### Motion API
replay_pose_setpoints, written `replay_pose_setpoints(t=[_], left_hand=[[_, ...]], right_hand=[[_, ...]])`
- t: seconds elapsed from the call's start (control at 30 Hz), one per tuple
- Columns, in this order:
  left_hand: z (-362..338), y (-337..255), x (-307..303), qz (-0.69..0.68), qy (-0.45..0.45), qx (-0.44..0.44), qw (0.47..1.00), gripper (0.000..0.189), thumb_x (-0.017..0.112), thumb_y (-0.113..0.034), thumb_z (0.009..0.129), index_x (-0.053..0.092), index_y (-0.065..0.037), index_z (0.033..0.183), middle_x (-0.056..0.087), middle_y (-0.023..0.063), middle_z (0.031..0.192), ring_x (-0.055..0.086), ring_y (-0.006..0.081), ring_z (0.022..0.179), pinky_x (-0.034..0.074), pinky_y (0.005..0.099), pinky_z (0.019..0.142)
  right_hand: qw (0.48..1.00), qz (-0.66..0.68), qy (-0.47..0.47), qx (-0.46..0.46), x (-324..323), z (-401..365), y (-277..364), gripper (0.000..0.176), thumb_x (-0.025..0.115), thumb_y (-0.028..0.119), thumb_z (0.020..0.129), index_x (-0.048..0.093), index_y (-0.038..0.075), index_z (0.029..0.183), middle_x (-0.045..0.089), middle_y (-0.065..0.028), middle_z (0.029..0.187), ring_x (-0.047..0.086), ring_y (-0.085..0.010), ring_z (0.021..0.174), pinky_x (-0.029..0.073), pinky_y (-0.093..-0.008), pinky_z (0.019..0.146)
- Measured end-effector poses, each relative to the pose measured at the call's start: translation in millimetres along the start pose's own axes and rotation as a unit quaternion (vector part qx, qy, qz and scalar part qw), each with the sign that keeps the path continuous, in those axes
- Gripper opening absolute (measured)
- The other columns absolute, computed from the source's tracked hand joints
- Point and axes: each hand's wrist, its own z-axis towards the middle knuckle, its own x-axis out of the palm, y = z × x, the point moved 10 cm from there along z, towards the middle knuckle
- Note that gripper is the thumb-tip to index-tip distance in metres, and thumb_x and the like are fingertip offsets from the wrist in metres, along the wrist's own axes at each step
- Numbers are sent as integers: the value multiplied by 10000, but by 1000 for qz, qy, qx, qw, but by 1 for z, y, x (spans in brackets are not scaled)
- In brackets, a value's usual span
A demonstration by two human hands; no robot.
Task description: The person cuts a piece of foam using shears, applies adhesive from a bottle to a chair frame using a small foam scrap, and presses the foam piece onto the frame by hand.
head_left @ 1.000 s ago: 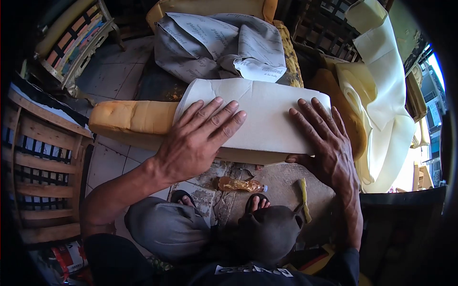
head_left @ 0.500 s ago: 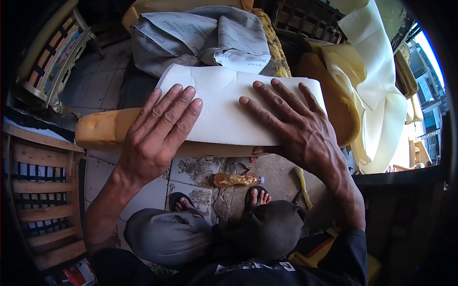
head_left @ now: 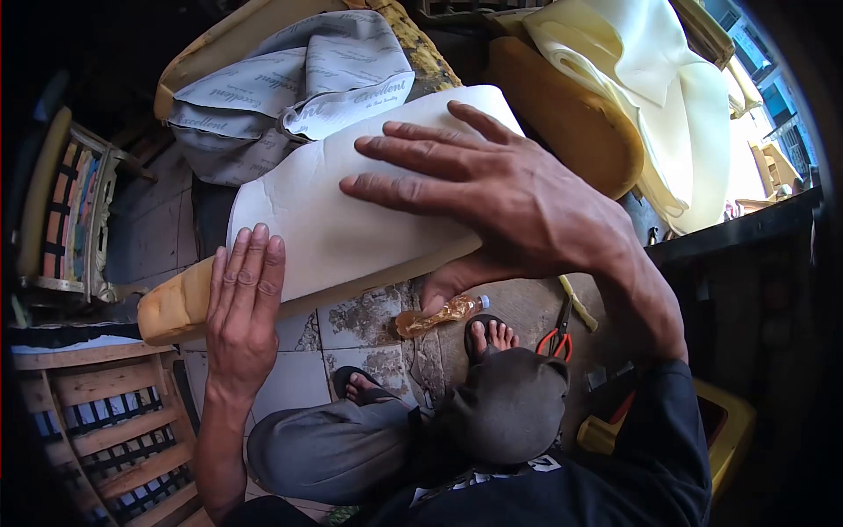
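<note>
A white sheet (head_left: pixel 307 206) lies over a long tan foam piece (head_left: pixel 180 303), whose left end sticks out bare. My left hand (head_left: pixel 246 303) rests flat at the sheet's left edge, fingers extended and close together. Over the right part of the sheet is my right hand (head_left: pixel 500 193), its fingers spread and its thumb pointing down past the foam's near edge. Whether its fingertips touch the sheet is hard to tell. Neither hand grips anything.
Printed grey fabric (head_left: pixel 290 88) is bunched behind the sheet. Cream foam sheeting (head_left: pixel 676 114) hangs at the right. On the floor are a bottle (head_left: pixel 443 316) and red-handled scissors (head_left: pixel 556 338). A slatted wooden frame (head_left: pixel 114 430) stands at lower left.
The view has turned, and the foam with its sheet now slants up to the right. My right hand has shifted left over the sheet with its thumb apart; my left hand's fingers have drawn together.
</note>
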Motion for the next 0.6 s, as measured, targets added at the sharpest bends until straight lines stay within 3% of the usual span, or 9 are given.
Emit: replay_pose_setpoints(t=[0.07,0.17,0.2,0.27,0.4,0.47,0.5,0.53,0.6], left_hand=[[1,3,-2,5,13,-8,1000,695,440,182,839,511,-58,1488,510,159,1521,478,347,1417,346,543,1186],[10,4,-19,-72,44,-16,996,646,490,110,850,520,-42,1477,529,177,1500,498,356,1399,362,512,1174],[16,3,-30,-117,71,-7,991,576,523,38,885,536,-31,1457,552,191,1467,530,368,1358,393,493,1142],[23,8,-31,-158,95,-1,983,518,556,-34,920,551,-19,1438,575,205,1434,563,381,1316,423,475,1109],[35,70,3,-295,25,-217,930,470,612,-328,1013,588,-1,1348,653,223,1192,676,256,977,524,367,834],[43,86,14,-177,10,-271,946,488,609,-348,1027,547,-2,1365,673,196,1085,654,170,901,519,325,762],[52,82,21,-352,40,-340,871,420,598,-295,1045,530,18,1318,694,160,1039,643,137,907,515,303,794],[59,84,23,-355,36,-337,871,420,598,-295,1045,530,18,1318,694,160,1039,643,137,907,515,303,794],[70,90,10,-537,-127,-296,780,284,586,-215,1054,556,20,1212,700,134,1030,630,103,906,509,261,798]], right_hand=[[994,21,-96,43,-28,-6,-28,1001,668,766,752,473,150,1516,519,-156,1501,499,-370,1378,377,-525,1162],[967,101,-164,169,-31,-9,-94,885,590,761,864,551,87,1436,576,-213,1408,581,-379,1281,491,-462,1059],[965,67,-133,214,-23,-5,-104,941,597,784,839,557,46,1421,630,-228,1324,617,-367,1237,506,-449,1043],[921,96,116,359,8,-5,-115,885,614,749,863,574,64,1423,649,-220,1290,630,-352,1206,495,-452,1036],[934,66,83,341,7,7,-118,858,657,703,867,587,36,1401,701,-205,1182,684,-303,1104,523,-420,992],[949,164,-100,249,-6,14,-120,759,708,596,896,607,1,1355,731,-161,1095,709,-246,1016,542,-369,950],[933,222,-124,254,-2,12,-132,613,755,476,910,644,15,1297,735,-98,1047,710,-164,958,565,-315,880],[934,217,-125,253,-7,12,-130,613,755,476,910,644,15,1297,735,-98,1047,710,-164,958,565,-315,880],[851,365,-236,296,-20,-4,-136,512,762,428,916,670,53,1253,728,-54,986,702,-113,906,577,-281,818]])
